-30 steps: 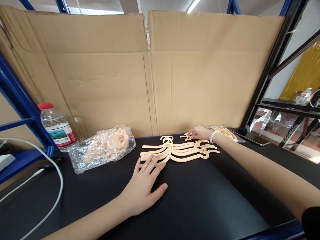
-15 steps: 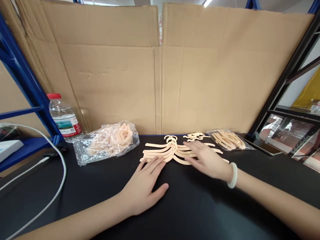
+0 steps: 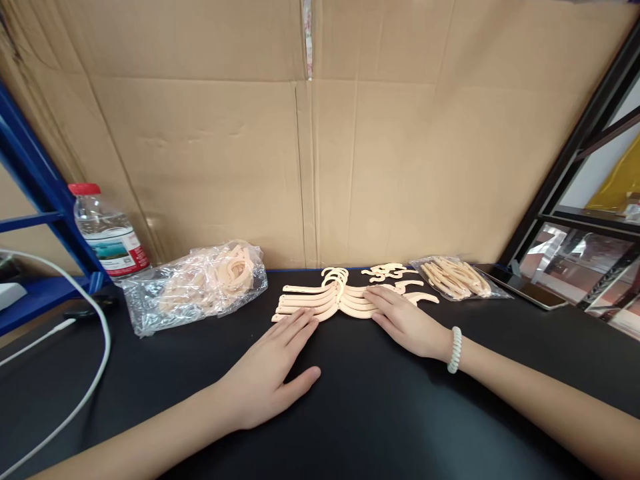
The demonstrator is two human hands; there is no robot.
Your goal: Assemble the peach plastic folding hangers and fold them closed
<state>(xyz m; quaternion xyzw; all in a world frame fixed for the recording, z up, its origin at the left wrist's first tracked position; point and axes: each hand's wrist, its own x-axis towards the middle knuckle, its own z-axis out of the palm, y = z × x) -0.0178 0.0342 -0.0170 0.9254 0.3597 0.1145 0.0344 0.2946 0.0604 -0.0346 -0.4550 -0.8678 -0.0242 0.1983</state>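
Several cream-coloured hangers (image 3: 327, 305) lie overlapped in a row on the black tabletop (image 3: 380, 413), their hooks at the middle pointing away from me. My left hand (image 3: 273, 373) rests flat at the near left side of the hangers, fingertips touching the lowest arm, thumb spread out. On the other side, my right hand (image 3: 407, 321) lies over the right arms with its fingers stretched out, covering part of them. Neither hand is wrapped around anything. Just behind the right hand are several small cream-coloured curved pieces (image 3: 387, 271).
A clear plastic bag (image 3: 200, 283) of cream parts lies left, beside a red-capped water bottle (image 3: 110, 230) and a white cable (image 3: 103, 360). At right are another bag (image 3: 453, 277) of curved pieces and a phone (image 3: 525, 288). Cardboard (image 3: 400, 147) stands behind.
The hangers now sit more evenly stacked, with hooks fanned closely together. My right hand, blurred before, has settled onto their right arms. The camera view has tilted down slightly.
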